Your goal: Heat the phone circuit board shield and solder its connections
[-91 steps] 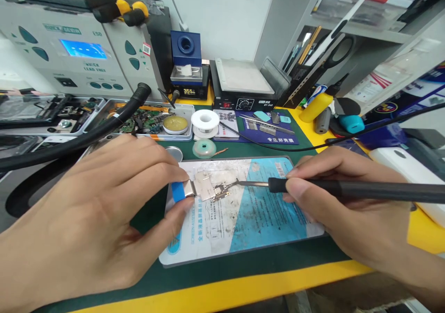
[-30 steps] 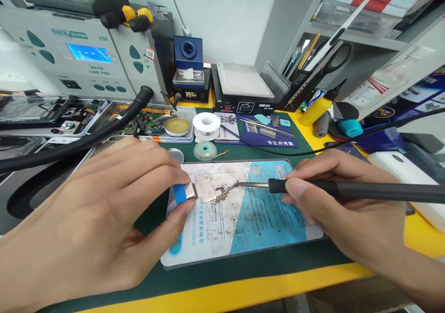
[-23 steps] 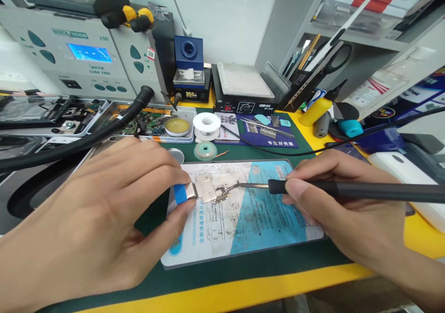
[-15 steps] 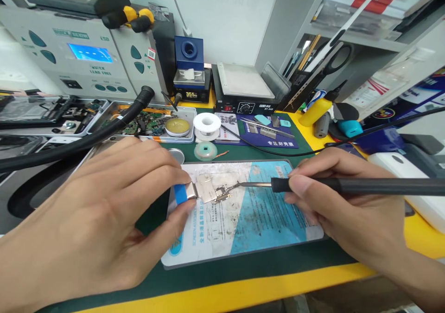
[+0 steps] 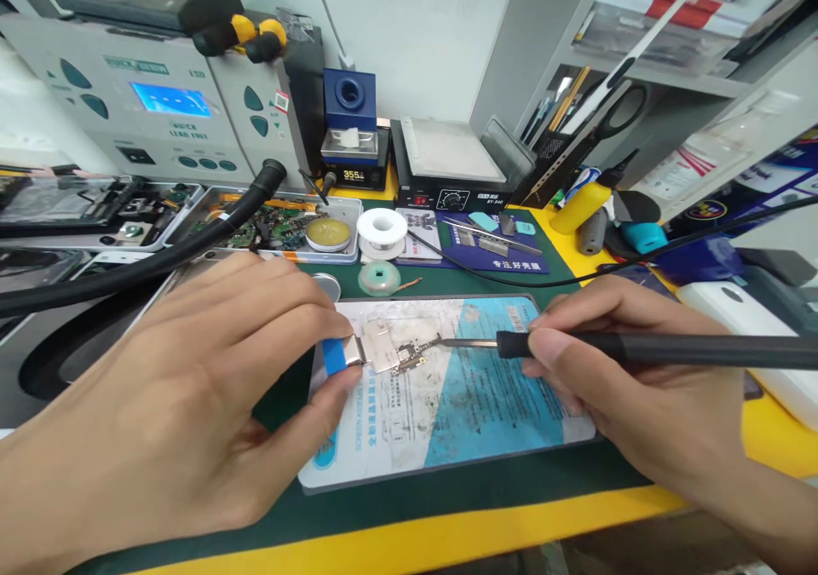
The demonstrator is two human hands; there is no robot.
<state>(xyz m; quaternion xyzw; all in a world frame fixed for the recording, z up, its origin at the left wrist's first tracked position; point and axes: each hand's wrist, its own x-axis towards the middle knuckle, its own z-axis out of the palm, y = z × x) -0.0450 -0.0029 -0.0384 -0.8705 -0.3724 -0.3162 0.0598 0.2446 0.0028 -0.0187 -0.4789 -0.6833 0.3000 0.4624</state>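
My left hand (image 5: 192, 405) pinches a blue-handled metal tool (image 5: 342, 355) between thumb and forefinger; its steel end presses on a small circuit board (image 5: 396, 351). The board lies on a blue and white work pad (image 5: 447, 405). In my right hand (image 5: 632, 388) a black soldering iron (image 5: 639, 349) is gripped like a pen. Its thin metal tip (image 5: 447, 342) touches the board's right end.
A grey rework station (image 5: 153, 106) with a black hose (image 5: 166, 251) stands at back left. Behind the pad are a parts tray (image 5: 268, 226), flux tin (image 5: 327, 232), solder spool (image 5: 382, 224), solder wick roll (image 5: 378, 278), a station reading 355 (image 5: 351, 175), a hot plate (image 5: 447, 153) and a yellow bottle (image 5: 578, 204).
Both hands keep their grips. The iron's tip has drawn slightly to the right along the board's edge; the camera view has shifted a little.
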